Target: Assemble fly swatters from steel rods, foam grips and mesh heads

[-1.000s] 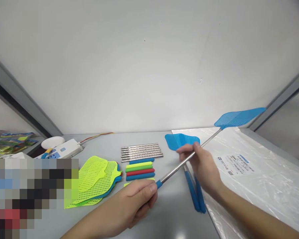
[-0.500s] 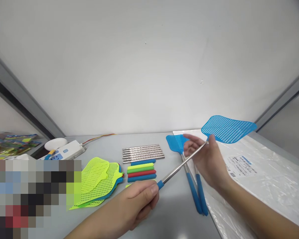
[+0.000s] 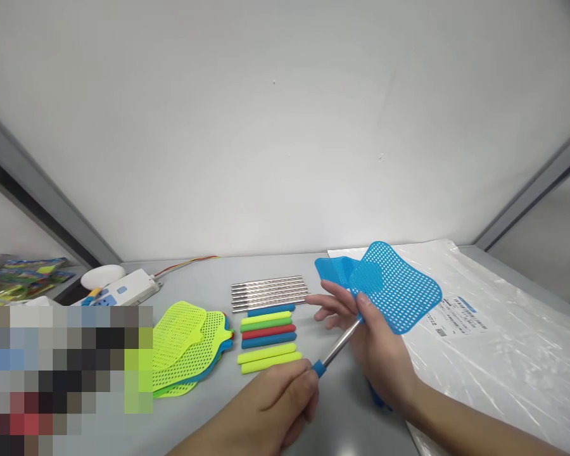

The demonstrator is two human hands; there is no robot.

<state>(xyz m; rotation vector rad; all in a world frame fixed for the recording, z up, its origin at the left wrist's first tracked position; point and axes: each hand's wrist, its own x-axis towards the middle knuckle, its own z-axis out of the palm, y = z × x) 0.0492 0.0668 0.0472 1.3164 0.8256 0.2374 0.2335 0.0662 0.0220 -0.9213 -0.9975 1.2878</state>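
Your left hand (image 3: pixel 270 405) sits at the lower middle of the frame, its grip wrapped around the blue handle of the blue fly swatter (image 3: pixel 394 288); only the handle's tip shows past your thumb. Your right hand (image 3: pixel 375 345) pinches the metal rod (image 3: pixel 341 345) just below the swatter's mesh head, thumb on top and the other fingers spread towards the left. The swatter's long axis runs on a diagonal from the lower middle up to the right of centre; the handle points down and left towards you, the mesh head points up and right, its flat face turned towards the camera. It is held above the grey counter (image 3: pixel 204 278), not resting on it.

Behind the head lies a 2nd blue mesh head (image 3: pixel 332 269) flat on the counter; under your right wrist a bit of blue handle shows. Left of centre lies a row of bare metal rods (image 3: pixel 270 291); just below it a row of foam sleeves (image 3: pixel 267 335) in blue, yellow, green and red, all lying left to right. Further left lies a stack of yellow-green mesh heads (image 3: pixel 190 342). A clear plastic bag (image 3: pixel 494 342) with a white label lies flat at the right; what it holds cannot be told. A white power strip (image 3: pixel 123 291) sits at the upper left of the counter.
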